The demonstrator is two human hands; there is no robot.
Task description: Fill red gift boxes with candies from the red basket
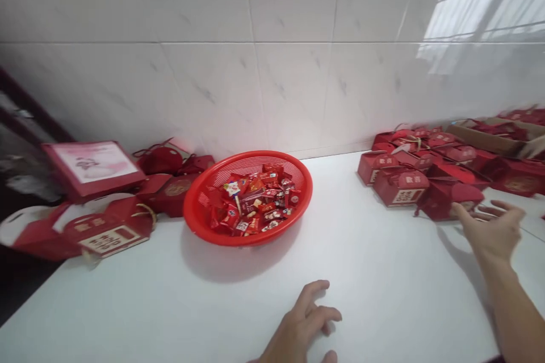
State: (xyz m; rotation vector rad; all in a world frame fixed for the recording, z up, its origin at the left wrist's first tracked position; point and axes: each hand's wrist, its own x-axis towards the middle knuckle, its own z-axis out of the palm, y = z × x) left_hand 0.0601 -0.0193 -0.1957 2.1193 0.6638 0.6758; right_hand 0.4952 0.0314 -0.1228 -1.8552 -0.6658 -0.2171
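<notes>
Red box (445,199) sits by R hand (494,233), basket (244,239) w/ sweets (259,201) near L hand (298,323), prob. for easy reach, both hands' fingers apart.

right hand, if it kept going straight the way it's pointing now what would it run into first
Most likely the dark red box just past the thumb of the right hand. Depth is unclear in this single view, so it might pass above the box instead.
</notes>
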